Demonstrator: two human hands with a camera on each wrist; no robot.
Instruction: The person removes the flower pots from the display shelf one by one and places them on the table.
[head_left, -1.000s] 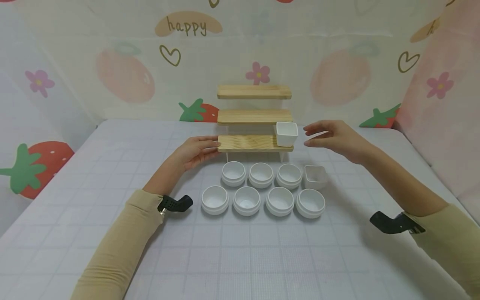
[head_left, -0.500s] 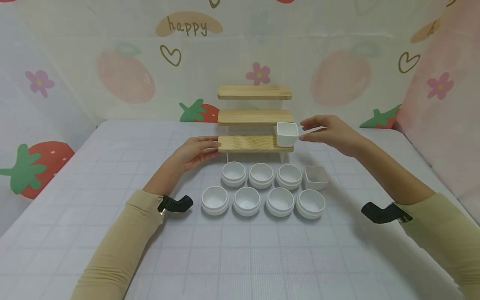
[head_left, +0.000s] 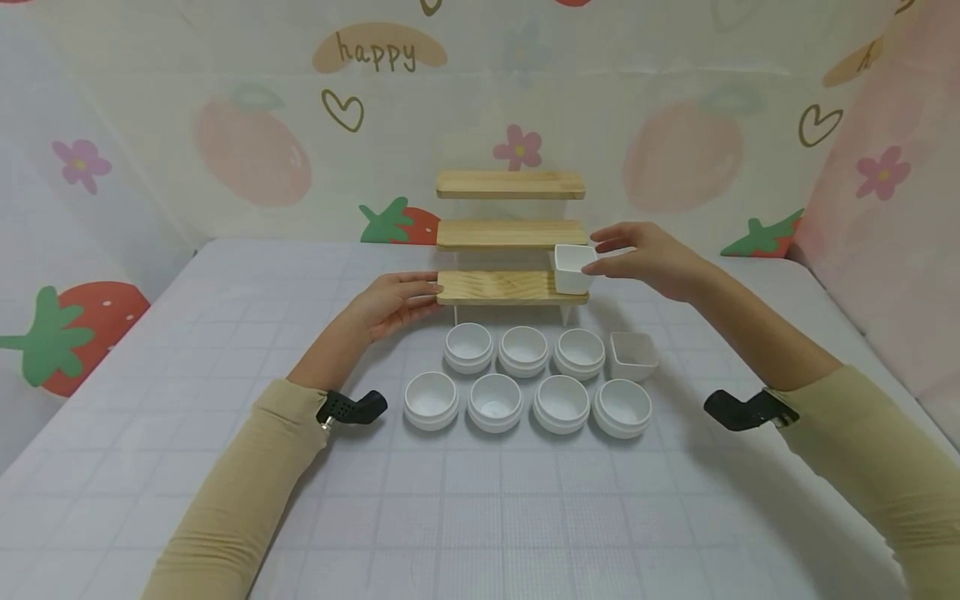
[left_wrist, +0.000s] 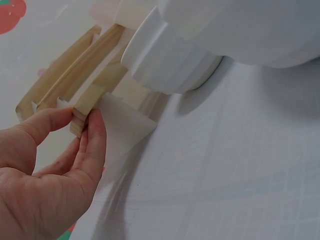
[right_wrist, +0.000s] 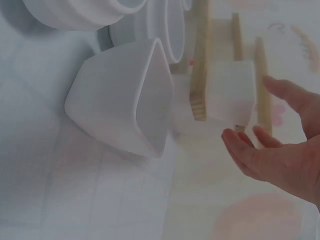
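Note:
A three-tier wooden display stand (head_left: 487,287) stands at the back of the table. My left hand (head_left: 392,305) pinches the left end of its lowest board; in the left wrist view, the thumb lies on top and the fingers (left_wrist: 96,135) below. A square white cup (head_left: 572,271) sits upright at the right end of that board. Beside it, my right hand (head_left: 660,260) has thumb and fingers parted, with the thumb overlapping the cup's right side in the head view. The right wrist view shows the fingers (right_wrist: 245,150) spread near the cup.
Several round white bowls (head_left: 495,403) stand in two rows in front of the stand. Another square cup (head_left: 632,355) is at the right end of the back row. Behind the table hangs a printed backdrop (head_left: 375,125).
My right hand has moved left and slightly up, from beside the square cup to right at its edge. The left hand keeps its place on the board, and the cup has not moved.

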